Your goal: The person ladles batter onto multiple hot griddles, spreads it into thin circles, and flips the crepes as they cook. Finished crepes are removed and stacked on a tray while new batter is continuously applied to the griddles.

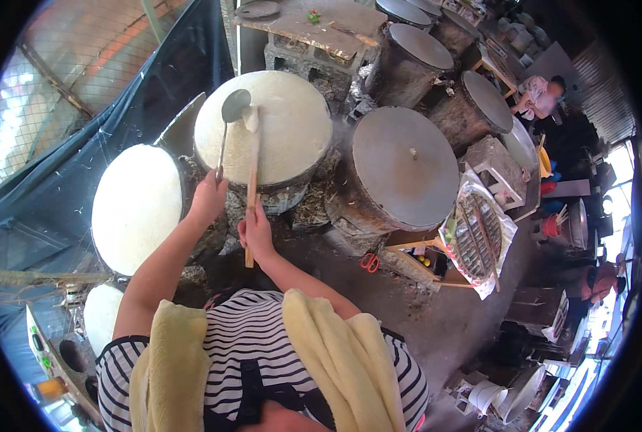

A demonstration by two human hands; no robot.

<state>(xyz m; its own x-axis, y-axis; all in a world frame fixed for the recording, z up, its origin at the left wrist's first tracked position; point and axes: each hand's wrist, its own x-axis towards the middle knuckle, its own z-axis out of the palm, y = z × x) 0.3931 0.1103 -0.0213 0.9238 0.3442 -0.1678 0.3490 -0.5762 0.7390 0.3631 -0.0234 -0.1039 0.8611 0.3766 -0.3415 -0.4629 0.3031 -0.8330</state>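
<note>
My left hand (pixel 208 199) is closed round the handle of a metal ladle (pixel 235 106). The ladle's bowl is over a large round vat (pixel 286 189) whose top is full of a pale cream-coloured mass (pixel 292 115). In my right hand (pixel 257 233) is a long flat wooden stick (pixel 254 169), its upper part over the same vat. Some pale stuff clings where the stick meets the ladle's bowl. I cannot tell whether either tool touches the surface below.
Left of the vat stands a bright white round top (pixel 135 209). To the right is a grey-topped drum (pixel 405 165), with more drums behind. A tray with dark slabs (pixel 476 234) and red-handled scissors (pixel 369 262) lie nearer. Another person (pixel 541 97) is at far right.
</note>
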